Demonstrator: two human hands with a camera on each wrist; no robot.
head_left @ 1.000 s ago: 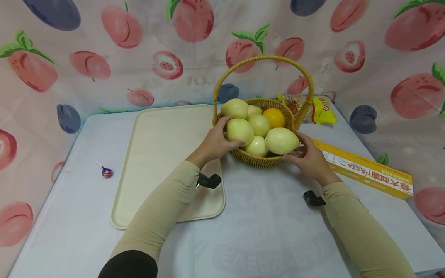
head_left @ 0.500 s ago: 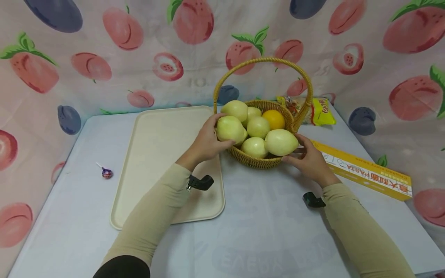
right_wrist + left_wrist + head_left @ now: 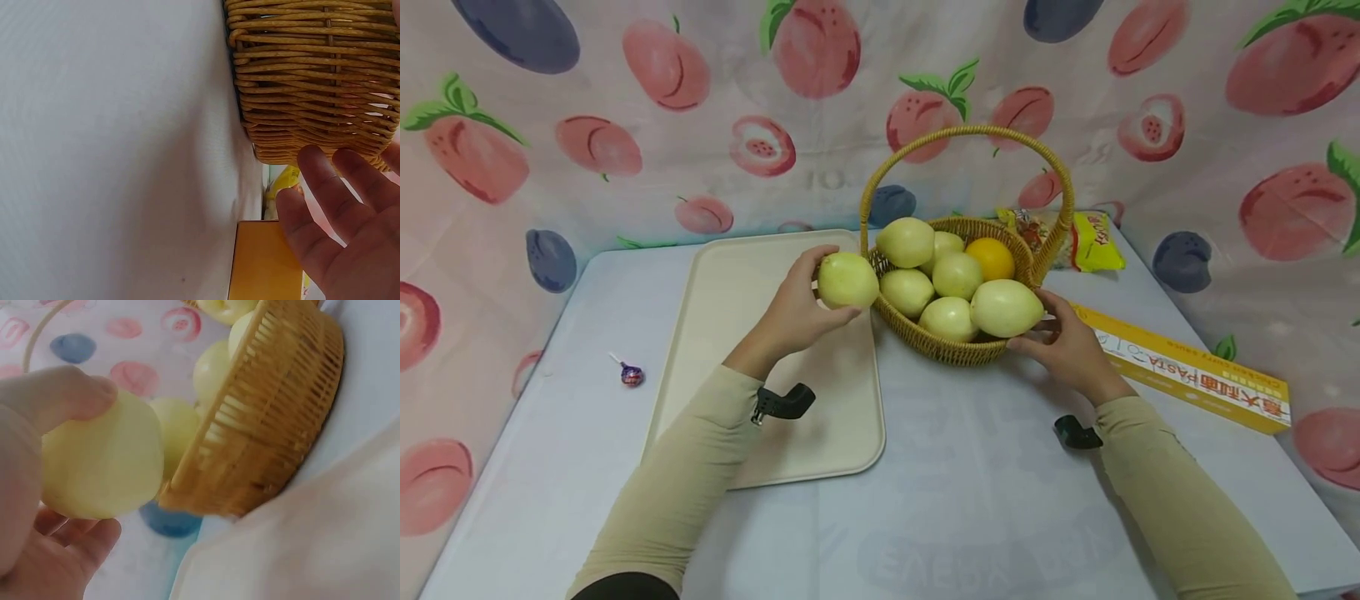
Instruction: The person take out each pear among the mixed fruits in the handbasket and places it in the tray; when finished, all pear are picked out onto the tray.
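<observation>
My left hand [image 3: 790, 312] holds a pale green round fruit [image 3: 847, 281] over the tray's right side, just left of the basket; in the left wrist view thumb and fingers grip the fruit [image 3: 103, 459]. The wicker basket [image 3: 958, 352] holds several pale green fruits [image 3: 906, 292] and an orange [image 3: 991, 257]. My right hand [image 3: 1071, 348] is at the basket's right rim beside a large pale fruit [image 3: 1007, 308]. In the right wrist view, that hand's fingers [image 3: 337, 200] lie extended against the wicker side [image 3: 319, 81].
A cream tray [image 3: 737, 292] lies left of the basket, with a lollipop [image 3: 632, 375] farther left. Behind the basket's right side is a yellow snack bag [image 3: 1097, 240]. A long yellow pasta box [image 3: 1195, 375] lies at the right. Fruit-printed cloth hangs behind.
The left hand has lifted one pale green fruit from the basket and moved left with it over the tray. The right hand has stayed at the rim.
</observation>
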